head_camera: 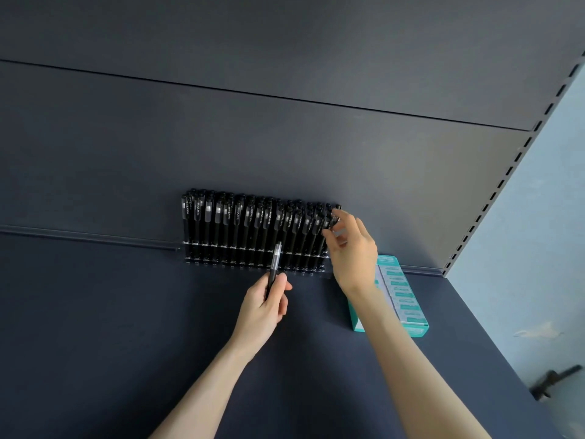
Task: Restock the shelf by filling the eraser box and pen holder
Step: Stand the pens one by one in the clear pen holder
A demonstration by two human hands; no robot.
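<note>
Both hands are at the pen holder [190,260], which stands against the back of the shelf [126,312]. The left hand [262,307] grips a spare pen [275,259] upright just in front of it. The right hand [351,248] pinches the end pen [334,217] at the holder's right edge, apparently seating it. The rows look nearly full, so little seems left there. The teal eraser box [357,324], just right of the holder, already appears filled.

We cannot read the print on the pens [253,217] or eraser box [403,297]; the right hand [351,251] hides the right end of the holder [202,260].
</note>
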